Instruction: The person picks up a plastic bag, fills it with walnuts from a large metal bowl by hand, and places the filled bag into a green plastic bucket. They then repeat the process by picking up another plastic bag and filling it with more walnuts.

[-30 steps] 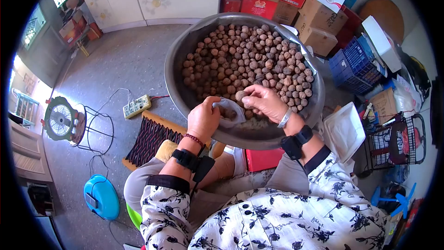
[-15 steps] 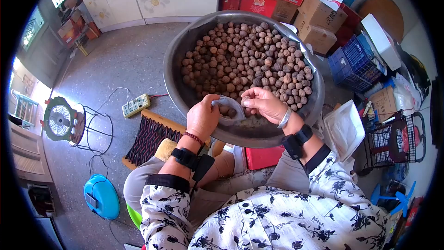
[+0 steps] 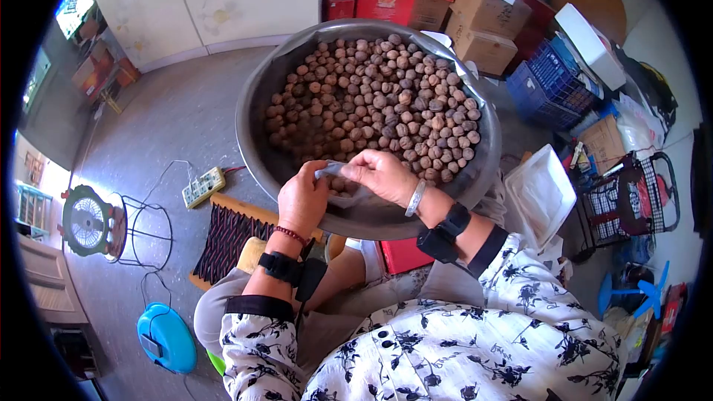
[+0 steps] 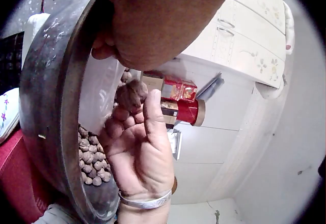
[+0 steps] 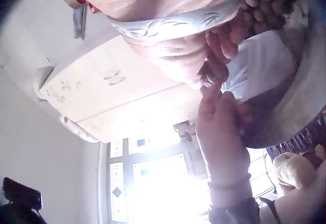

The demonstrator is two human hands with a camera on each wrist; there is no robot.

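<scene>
We look down on a wide metal basin [image 3: 249, 134], which sits farther left in our head view than a half second ago, with the loose walnuts [image 3: 386, 96] spread over most of it. At the basin's near edge, left of its middle, is the thin whitish bag [image 3: 356, 194], its mouth upward and some walnuts inside.

The right hand [image 3: 386, 178] was just beside the bag's mouth; now we find it closer to the left hand [image 3: 303, 197], its fingers over the mouth. It reaches in from the right with the back of the hand up, and the left wrist view shows us its palm side, thumb raised. Its grip holds a walnut [image 4: 133, 94] between thumb and fingers, right at the bag's mouth.

The left hand comes from the near-left edge, knuckles up, still beside the bag; its grip is closed narrowly, pinching the bag's left rim.
</scene>
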